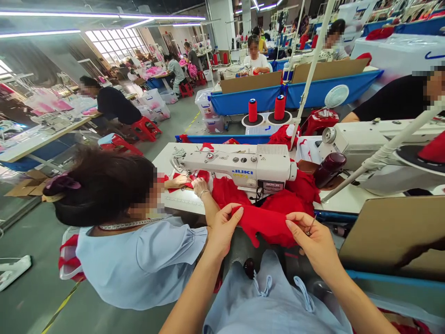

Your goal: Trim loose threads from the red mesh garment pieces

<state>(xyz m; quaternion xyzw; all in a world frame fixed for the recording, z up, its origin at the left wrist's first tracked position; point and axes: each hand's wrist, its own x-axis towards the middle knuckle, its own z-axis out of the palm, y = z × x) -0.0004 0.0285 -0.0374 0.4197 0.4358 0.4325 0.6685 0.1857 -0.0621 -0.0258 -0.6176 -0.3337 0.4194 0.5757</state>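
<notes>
A piece of red fabric (267, 225) is stretched between my two hands just above my lap. My left hand (222, 229) pinches its left edge with thumb and fingers closed on the cloth. My right hand (311, 239) grips the right edge and also holds a small metal tool, likely thread snips (310, 226), between its fingers. More red fabric (292, 195) is heaped on the table behind, under a white JUKI sewing machine (239, 167).
A co-worker in a light blue top (139, 260) sits at my left, both hands feeding red cloth at the machine's needle. Two red thread cones (266, 109) stand behind. A brown board (392, 232) lies at the right. Other workers sit at benches beyond.
</notes>
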